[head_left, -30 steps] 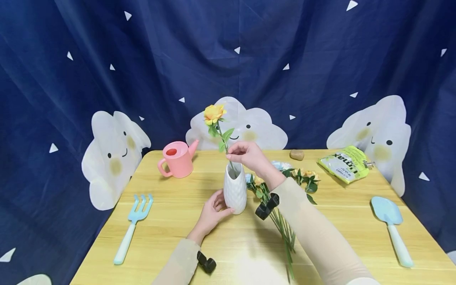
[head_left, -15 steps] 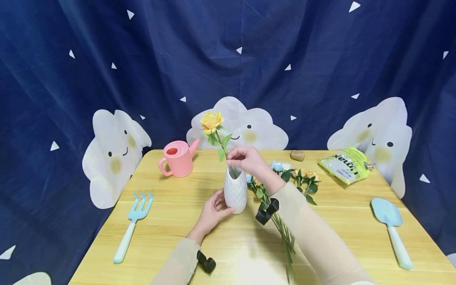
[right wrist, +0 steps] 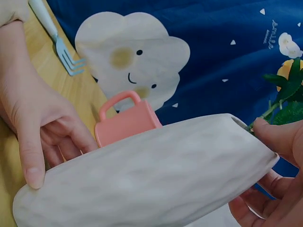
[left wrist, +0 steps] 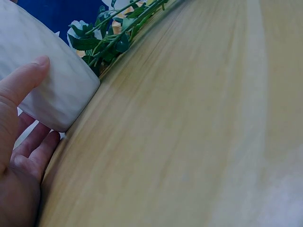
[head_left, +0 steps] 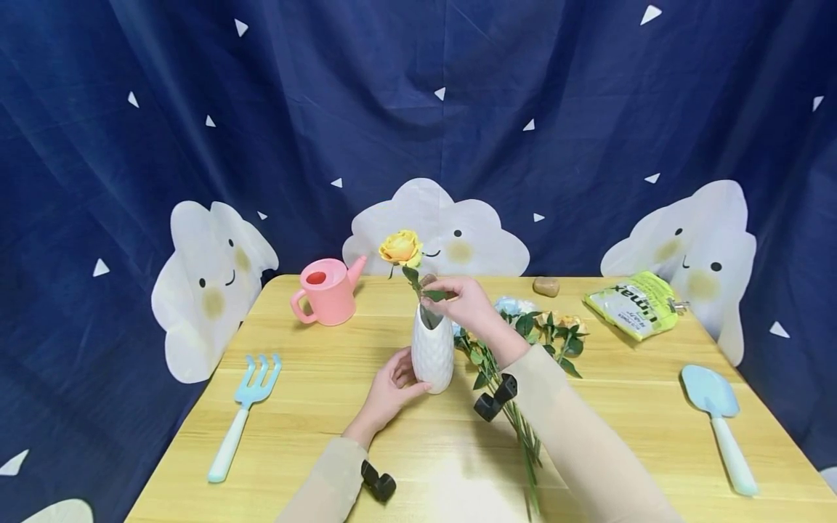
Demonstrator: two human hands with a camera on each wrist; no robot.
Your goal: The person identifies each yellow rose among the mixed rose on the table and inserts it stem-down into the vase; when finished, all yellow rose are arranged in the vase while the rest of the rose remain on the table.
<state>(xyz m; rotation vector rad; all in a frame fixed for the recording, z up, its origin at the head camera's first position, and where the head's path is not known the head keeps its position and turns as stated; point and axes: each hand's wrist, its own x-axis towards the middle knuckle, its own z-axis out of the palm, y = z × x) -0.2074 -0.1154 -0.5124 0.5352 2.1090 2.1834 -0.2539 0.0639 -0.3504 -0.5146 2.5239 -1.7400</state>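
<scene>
With right hand point(head_left: 466, 302) fingers, pinches the yellow rose point(head_left: 402, 249) by its stem, lower than a moment ago, hence probably deeper in the white vase point(head_left: 433, 356) just below them, gripped low by left hand point(head_left: 387, 396) fingers.

Blue curtain point(head_left: 366, 109) with smiley clouds point(head_left: 451, 211) and triangles point(head_left: 441, 94), wood table point(head_left: 327, 378), and what looks like glare point(head_left: 471, 490) up front.

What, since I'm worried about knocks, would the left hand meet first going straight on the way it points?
The vase, which the left hand is touching. Beyond it, probably the flowers, though depth is hard to judge.
</scene>
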